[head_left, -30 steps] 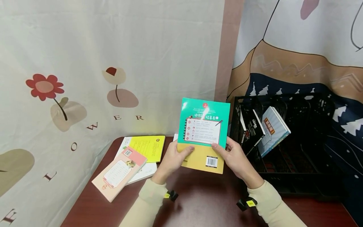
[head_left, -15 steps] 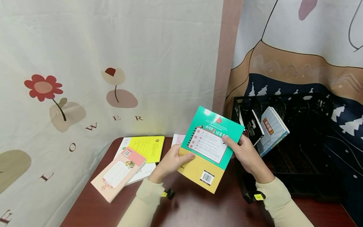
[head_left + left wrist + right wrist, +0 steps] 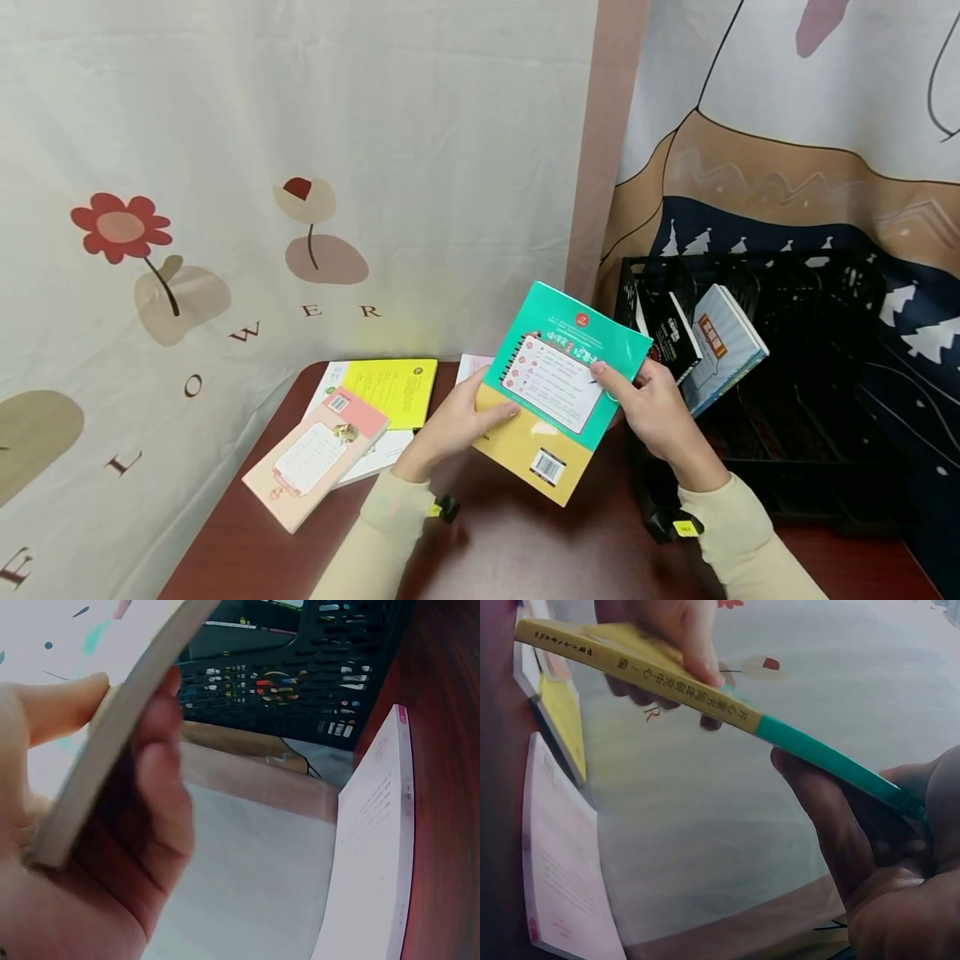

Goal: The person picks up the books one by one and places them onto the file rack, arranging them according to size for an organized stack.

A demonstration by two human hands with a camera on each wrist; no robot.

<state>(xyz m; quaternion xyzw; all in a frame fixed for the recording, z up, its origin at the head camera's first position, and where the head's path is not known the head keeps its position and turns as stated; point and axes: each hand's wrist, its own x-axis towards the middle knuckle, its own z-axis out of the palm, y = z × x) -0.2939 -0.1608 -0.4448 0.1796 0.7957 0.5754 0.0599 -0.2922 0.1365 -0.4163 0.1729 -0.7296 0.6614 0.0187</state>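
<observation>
A green and yellow paperback book (image 3: 551, 387) is held above the table, tilted, its barcode corner towards the person. My left hand (image 3: 455, 425) grips its left edge, thumb on the yellow part and fingers underneath. On the green side my right hand (image 3: 660, 414) pinches the right edge, thumb on top. The right wrist view shows the book's spine (image 3: 757, 724) edge-on with both hands around it. In the left wrist view the page edge (image 3: 112, 750) lies between thumb and curled fingers. A pale pink book (image 3: 375, 840) lies on the table behind.
At left, a pink book (image 3: 318, 462) overlaps a yellow and white book (image 3: 390, 392) on the dark red table (image 3: 495, 550). A black slotted rack (image 3: 780, 458) stands at right, with a black book (image 3: 675, 337) and a light blue book (image 3: 723, 346) leaning in it. A patterned curtain (image 3: 450, 167) hangs behind.
The green and yellow book has turned clockwise from nearly upright to slanted, uncovering part of the pale pink book behind. The right hand has moved up along its edge.
</observation>
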